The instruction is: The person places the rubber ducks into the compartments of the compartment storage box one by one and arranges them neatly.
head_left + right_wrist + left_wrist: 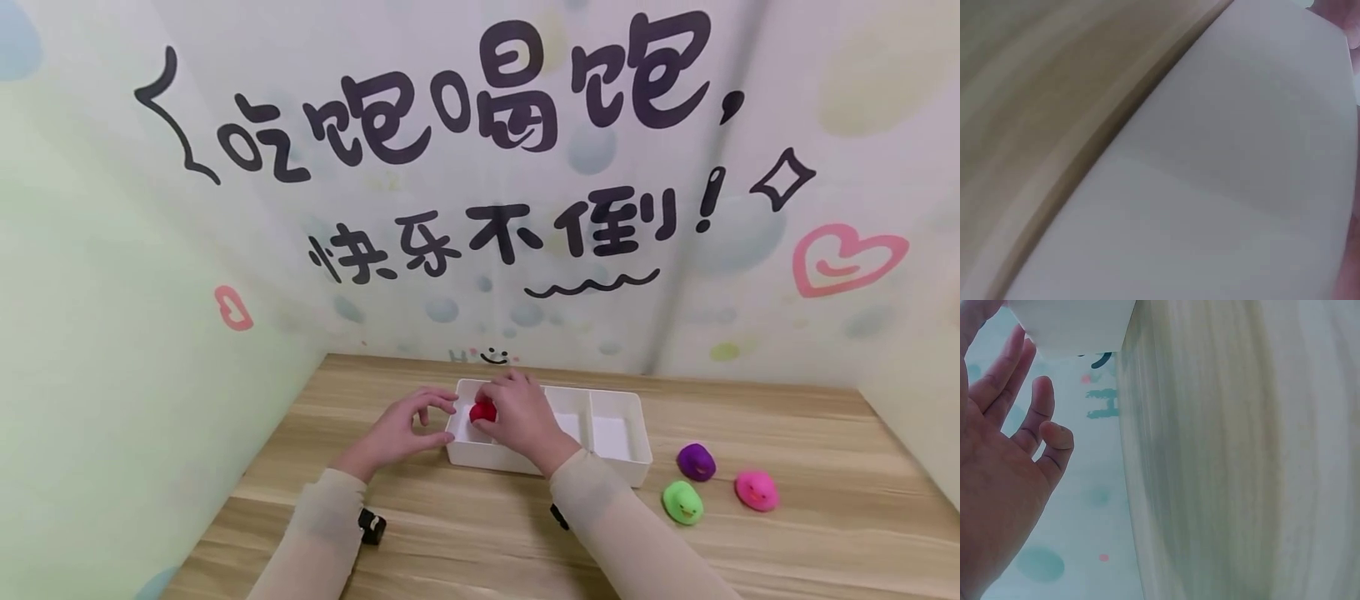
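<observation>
A long white divided tray (pixel 480 456) sits on the wooden table near the wall. Over its leftmost compartment, my right hand (pixel 521 414) pinches a small rounded red toy (pixel 481 413), partly covered by the fingers. My left hand (pixel 401 427) is at the tray's left end, fingers parted and loosely bent, thumb and fingertips right at the rim. In the left wrist view the palm and fingers of that left hand (pixel 1007 444) show beside the white tray corner (pixel 1079 325). The right wrist view is filled mostly by the tray's outer side (pixel 1210 169).
Right of the tray lie a purple toy duck (pixel 697 462), a green toy duck (pixel 683 502) and a pink toy duck (pixel 757 491). A printed wall covering (pixel 480 317) with black lettering rises behind the wooden table (pixel 465 533).
</observation>
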Demonstrator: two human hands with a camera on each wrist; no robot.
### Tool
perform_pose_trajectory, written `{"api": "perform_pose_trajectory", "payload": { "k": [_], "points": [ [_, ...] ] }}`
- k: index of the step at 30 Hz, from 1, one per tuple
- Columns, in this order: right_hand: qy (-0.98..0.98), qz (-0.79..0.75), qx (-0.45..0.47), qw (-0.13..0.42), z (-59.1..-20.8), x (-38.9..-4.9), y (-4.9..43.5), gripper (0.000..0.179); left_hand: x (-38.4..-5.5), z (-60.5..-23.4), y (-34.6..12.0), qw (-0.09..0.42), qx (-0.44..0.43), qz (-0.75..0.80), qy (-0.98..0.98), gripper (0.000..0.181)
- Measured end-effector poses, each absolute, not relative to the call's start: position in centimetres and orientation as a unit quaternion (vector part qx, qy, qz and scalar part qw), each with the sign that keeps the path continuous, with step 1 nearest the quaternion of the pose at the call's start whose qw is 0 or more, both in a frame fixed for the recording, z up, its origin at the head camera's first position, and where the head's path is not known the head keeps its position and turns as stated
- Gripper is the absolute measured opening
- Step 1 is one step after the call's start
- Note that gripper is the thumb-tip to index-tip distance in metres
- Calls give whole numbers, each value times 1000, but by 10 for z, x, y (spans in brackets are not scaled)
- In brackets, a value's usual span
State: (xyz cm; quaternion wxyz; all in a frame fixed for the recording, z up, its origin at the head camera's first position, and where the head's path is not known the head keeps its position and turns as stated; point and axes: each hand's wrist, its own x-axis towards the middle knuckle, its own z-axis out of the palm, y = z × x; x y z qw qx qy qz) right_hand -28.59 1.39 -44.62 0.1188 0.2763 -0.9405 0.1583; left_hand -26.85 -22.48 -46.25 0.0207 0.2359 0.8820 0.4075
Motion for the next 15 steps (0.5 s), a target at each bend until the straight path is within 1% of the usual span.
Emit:
{"api": "perform_pose_trajectory", "payload": {
  "k": [6,11,15],
  "points": [
    [-946,140,271,110,-444,-289,8,27,-268,-461,-225,26,233,408,883,36],
    [-951,142,264,80,-441,-289,4,28,-265,-459,-225,31,229,409,883,36],
    [-954,139,258,67,-441,-291,1,28,-265,-459,-226,31,231,408,883,37]
  ]
}}
